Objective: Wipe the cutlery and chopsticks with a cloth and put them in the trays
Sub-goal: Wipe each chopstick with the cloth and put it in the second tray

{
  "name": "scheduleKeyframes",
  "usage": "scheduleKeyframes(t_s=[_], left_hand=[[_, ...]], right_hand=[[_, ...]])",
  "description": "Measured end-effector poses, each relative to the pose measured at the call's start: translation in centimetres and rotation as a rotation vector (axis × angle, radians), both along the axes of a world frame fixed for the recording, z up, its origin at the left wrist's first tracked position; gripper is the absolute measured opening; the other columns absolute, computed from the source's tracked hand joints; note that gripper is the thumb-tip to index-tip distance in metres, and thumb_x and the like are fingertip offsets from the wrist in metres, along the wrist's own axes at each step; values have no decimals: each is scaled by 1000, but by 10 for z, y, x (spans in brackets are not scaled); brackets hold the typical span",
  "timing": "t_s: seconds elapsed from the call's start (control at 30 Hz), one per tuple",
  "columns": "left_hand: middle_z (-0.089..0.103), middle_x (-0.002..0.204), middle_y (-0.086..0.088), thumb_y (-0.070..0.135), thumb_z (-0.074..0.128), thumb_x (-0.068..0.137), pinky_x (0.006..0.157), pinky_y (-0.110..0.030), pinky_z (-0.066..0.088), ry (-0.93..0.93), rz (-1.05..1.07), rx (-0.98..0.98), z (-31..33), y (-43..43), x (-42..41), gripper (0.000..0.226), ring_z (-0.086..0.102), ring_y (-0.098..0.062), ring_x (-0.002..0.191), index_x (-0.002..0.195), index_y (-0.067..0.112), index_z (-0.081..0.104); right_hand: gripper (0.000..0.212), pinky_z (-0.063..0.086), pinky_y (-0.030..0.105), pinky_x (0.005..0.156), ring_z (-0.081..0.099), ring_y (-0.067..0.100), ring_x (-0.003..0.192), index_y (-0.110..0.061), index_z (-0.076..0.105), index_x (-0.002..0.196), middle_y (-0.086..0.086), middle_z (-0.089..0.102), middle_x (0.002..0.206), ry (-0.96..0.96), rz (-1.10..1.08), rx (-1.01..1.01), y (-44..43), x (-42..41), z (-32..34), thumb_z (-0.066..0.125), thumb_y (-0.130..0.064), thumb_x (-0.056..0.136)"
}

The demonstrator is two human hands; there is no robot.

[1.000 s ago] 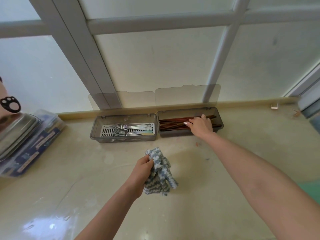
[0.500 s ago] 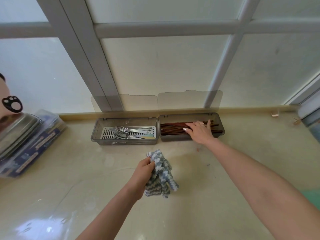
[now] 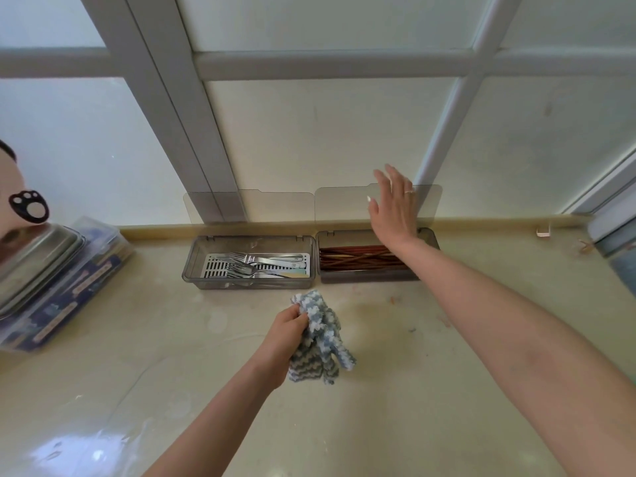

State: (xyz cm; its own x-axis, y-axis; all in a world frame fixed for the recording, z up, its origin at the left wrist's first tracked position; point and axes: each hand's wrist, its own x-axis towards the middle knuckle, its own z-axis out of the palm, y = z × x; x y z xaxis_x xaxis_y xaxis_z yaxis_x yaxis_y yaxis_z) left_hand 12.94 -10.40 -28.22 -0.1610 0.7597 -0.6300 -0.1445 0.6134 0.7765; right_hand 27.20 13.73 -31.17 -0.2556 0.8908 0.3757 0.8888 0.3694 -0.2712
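The chopsticks (image 3: 358, 259) are a dark red-brown pile lying lengthwise in the right tray (image 3: 364, 275), and we can see a few forks (image 3: 247, 261) on the slotted insert in the left tray (image 3: 254, 285). The two trays sit side by side, touching, along the back edge of the bench (image 3: 155, 356). Our right hand (image 3: 392, 208) is up in front of the right tray's raised clear lid (image 3: 340, 204), fingers straight and spread, holding nothing. We honestly can't tell if it touches the lid. Our left hand (image 3: 285, 335) is bunched round the blue-and-white cloth (image 3: 323, 342), mid-bench in front of the trays. At the left edge there's a metal dish (image 3: 38, 259) on a blue packet (image 3: 69, 304).
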Motion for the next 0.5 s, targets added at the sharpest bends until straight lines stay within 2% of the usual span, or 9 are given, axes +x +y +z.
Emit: scheduleKeyframes(t_s=[0.07, 0.13, 0.23, 0.3, 0.37, 0.43, 0.5], left_hand=[[68, 101, -18, 15, 40, 99, 77, -33, 54, -1, 1, 7, 3, -2, 0, 22, 66, -28, 91, 101, 4, 59], [68, 98, -16, 14, 39, 99, 74, -31, 54, -5, 3, 15, 5, -4, -3, 22, 66, -25, 88, 97, 7, 60], [69, 94, -13, 13, 39, 98, 73, -30, 54, -3, 21, 35, 8, -8, -11, 22, 66, -23, 85, 94, 8, 60], [69, 94, -14, 14, 41, 98, 74, -31, 54, -6, 37, 44, 9, -9, -15, 21, 66, -23, 84, 96, 6, 60], [68, 95, -15, 14, 41, 98, 77, -33, 53, -12, 63, 58, 12, -11, -20, 21, 65, -25, 85, 97, 5, 60], [68, 99, -18, 14, 41, 98, 82, -39, 52, -7, 102, 69, 12, -11, -28, 22, 65, -28, 88, 100, 3, 60], [67, 104, -22, 14, 42, 97, 88, -45, 51, 7, 143, 72, 14, -11, -35, 24, 65, -33, 94, 106, -1, 58]], right_hand=[[52, 13, 50, 116, 23, 29, 140, -17, 29, 144, 8, 34, 149, -65, -46, -128, 17, -2, 7, 39, -40, 98], [53, 18, 52, 111, 31, 31, 134, -19, 39, 139, 7, 50, 138, -101, -90, -186, 25, 0, 12, 30, -51, 97], [48, 33, 40, 89, 56, 30, 104, -15, 62, 109, 9, 70, 101, -67, -124, 48, 15, 0, 21, 28, -48, 99], [45, 34, 35, 74, 61, 31, 88, -12, 64, 98, 10, 70, 85, -42, -62, 17, 4, -2, 22, 30, -41, 101], [38, 38, 31, 69, 62, 29, 90, -14, 63, 103, 8, 68, 91, -100, 20, -235, -4, -14, 17, 35, -39, 100], [29, 44, 31, 77, 60, 24, 101, -20, 62, 113, 2, 66, 108, -115, 102, -403, -10, -34, 10, 43, -35, 96], [27, 45, 33, 87, 57, 19, 107, -23, 61, 117, -2, 62, 117, 11, 213, -473, -20, -59, 3, 48, -28, 93]])
